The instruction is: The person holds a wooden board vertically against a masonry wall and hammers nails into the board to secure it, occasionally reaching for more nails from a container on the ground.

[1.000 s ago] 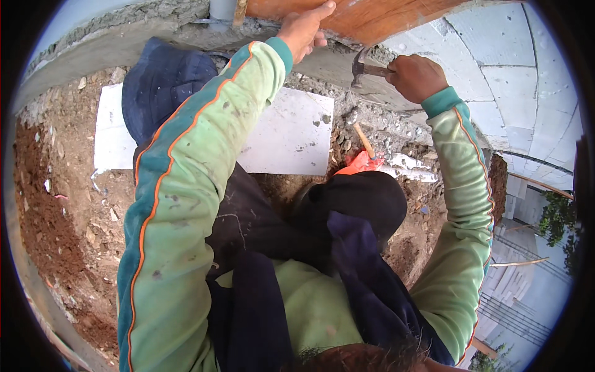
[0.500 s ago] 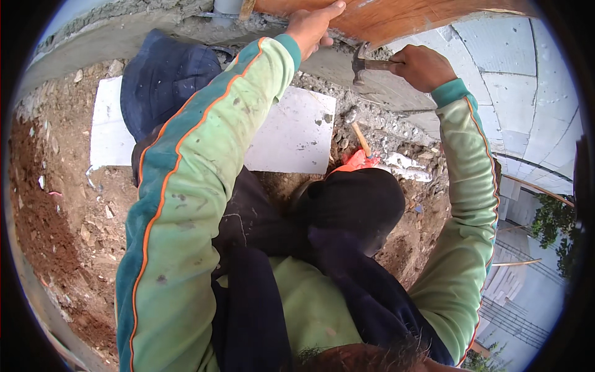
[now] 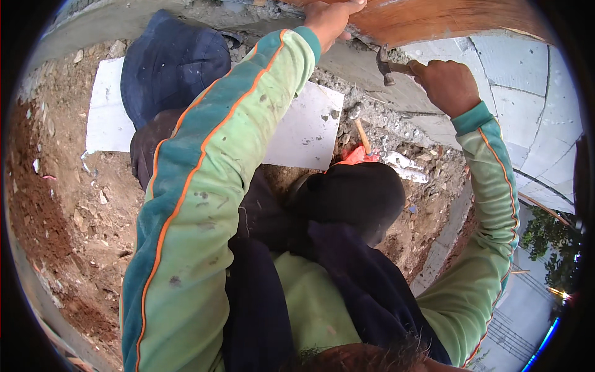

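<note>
My left hand [image 3: 328, 23] reaches to the lower edge of a reddish-brown wooden panel [image 3: 434, 18]. One finger stretches along the panel and another digit sits apart below it; nothing shows between them. The rest of that hand is hidden. My right hand [image 3: 447, 85] is closed round the wooden handle of a hammer [image 3: 385, 67]. The hammer's dark metal head is just below the panel's edge, in front of the grey concrete. A second tool with a wooden handle [image 3: 363, 135] and a rounded head lies on the rubble beside my dark-clothed knee.
A navy cloth hat [image 3: 173, 68] rests on a white board [image 3: 304, 127] on the ground. Brown soil and stones [image 3: 93, 217] spread to the left. An orange-red plastic piece [image 3: 356, 156] lies by my knee. Grey block wall [image 3: 514, 68] rises at the right.
Both hands and the hammer appear shifted right in view, as the view itself has moved a little. The hammer is still in my right hand, and my left hand stays at the panel.
</note>
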Action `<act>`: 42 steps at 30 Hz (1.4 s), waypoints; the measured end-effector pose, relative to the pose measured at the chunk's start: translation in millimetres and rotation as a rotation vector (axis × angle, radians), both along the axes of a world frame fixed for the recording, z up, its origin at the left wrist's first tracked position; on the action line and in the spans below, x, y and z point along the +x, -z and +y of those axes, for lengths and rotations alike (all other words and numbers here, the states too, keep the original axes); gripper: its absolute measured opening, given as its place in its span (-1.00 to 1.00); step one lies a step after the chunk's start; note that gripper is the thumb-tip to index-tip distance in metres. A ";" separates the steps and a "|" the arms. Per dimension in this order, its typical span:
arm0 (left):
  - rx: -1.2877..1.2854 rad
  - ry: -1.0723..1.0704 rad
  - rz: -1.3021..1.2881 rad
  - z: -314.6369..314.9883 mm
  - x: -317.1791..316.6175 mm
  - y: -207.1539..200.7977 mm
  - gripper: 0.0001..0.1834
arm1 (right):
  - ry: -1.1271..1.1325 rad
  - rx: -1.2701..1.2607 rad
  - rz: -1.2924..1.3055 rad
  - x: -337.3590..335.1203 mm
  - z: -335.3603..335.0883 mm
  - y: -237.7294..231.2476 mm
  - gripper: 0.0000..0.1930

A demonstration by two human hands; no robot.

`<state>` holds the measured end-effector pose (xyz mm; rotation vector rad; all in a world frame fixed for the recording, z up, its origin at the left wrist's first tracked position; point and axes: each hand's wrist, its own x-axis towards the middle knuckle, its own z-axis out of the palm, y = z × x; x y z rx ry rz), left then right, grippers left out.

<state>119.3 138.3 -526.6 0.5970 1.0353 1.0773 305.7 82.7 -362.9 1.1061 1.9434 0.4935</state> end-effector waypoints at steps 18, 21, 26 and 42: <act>0.005 0.051 0.038 -3.9 1.0 13.1 -0.39 | 0.485 -0.282 0.676 23.7 -34.9 -153.8 -0.60; -0.019 0.204 0.009 2.6 -13.9 -6.1 -0.36 | 0.464 -0.250 0.861 30.6 -65.9 -170.3 -0.64; -0.199 0.403 -0.026 31.7 -32.6 13.7 -0.58 | 0.448 -0.566 0.758 15.3 -72.9 -110.0 -0.66; -0.163 0.537 0.106 17.6 -78.5 4.4 -0.63 | 1.314 -1.023 2.207 44.1 -102.7 202.2 -0.67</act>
